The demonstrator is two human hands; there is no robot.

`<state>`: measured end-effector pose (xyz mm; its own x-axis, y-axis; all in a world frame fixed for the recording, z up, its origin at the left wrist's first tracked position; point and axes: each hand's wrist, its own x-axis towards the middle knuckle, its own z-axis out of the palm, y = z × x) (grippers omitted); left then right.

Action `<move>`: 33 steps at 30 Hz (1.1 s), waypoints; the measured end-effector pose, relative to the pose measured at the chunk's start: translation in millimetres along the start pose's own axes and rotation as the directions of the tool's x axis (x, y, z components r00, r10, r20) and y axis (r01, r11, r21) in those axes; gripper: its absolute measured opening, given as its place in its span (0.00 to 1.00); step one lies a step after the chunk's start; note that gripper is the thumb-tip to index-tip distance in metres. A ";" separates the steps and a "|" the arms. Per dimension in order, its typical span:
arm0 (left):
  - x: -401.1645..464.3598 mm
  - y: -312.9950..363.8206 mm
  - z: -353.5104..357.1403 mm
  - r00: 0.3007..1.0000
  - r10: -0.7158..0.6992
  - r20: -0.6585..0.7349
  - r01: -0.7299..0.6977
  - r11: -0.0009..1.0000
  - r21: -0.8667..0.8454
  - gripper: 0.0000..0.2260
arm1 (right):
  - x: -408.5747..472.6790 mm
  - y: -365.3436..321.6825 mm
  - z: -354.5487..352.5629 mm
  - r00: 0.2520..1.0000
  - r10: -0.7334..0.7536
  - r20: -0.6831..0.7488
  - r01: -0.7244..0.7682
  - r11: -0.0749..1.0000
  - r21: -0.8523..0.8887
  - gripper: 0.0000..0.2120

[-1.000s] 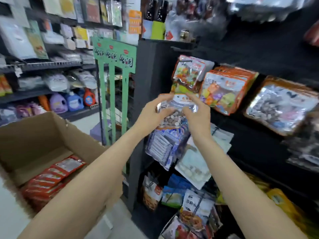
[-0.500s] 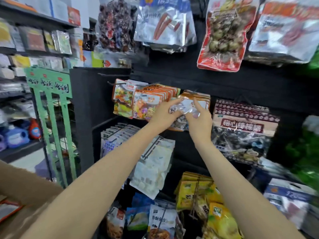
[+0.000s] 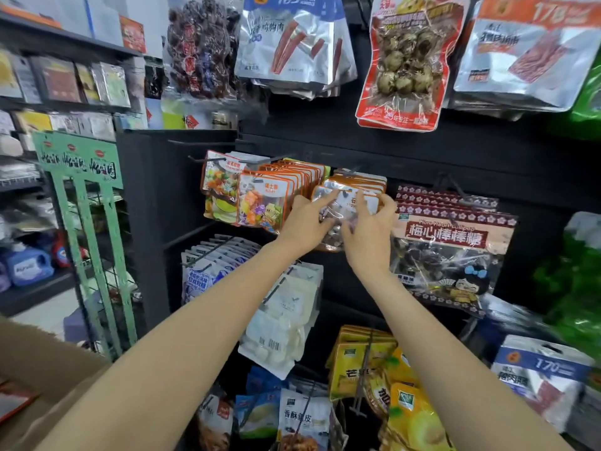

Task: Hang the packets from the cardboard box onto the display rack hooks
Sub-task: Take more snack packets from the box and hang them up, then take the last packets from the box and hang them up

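You are working a clear-fronted packet point(image 3: 341, 209) of small dark pieces onto a hook point(image 3: 349, 172) in the middle row of the black display rack point(image 3: 422, 151), both arms reaching up to it. Your left hand point(image 3: 307, 222) is pinching the packet's left edge, index finger extended along its top, apparently to steer the hang hole toward the hook's tip. Your right hand point(image 3: 370, 229) is gripping the right edge with fingers curled over the face, likely keeping the flimsy film flat so the hole is not folding shut. The packet is sitting at the front of a stack of matching orange-trimmed packets point(image 3: 361, 182), which suggests you are choosing this hook to keep like with like. Whether the hole is already over the hook cannot be told; your fingers are covering it. Orange sweet packets point(image 3: 263, 203) are hanging just to the left, and plum lollipop bags point(image 3: 452, 236) just to the right. The cardboard box point(image 3: 42, 385) is showing only as a brown corner at lower left, well apart from the hook.
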<state>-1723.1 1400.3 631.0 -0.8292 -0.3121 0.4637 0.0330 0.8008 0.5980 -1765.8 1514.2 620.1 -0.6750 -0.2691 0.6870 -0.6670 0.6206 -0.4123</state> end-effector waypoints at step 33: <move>-255.0 -327.6 -190.8 0.585 -0.758 -0.290 0.808 0.510 0.295 0.10 | -184.3 -291.2 260.1 0.432 -0.510 0.744 0.171 0.856 0.487 0.13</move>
<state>-1416.0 1120.0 441.7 -0.3480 -0.9375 0.0075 -0.8174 0.3073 0.4872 -1529.2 1191.5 457.9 -0.1862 -0.9806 0.0619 -0.8403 0.1263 -0.5272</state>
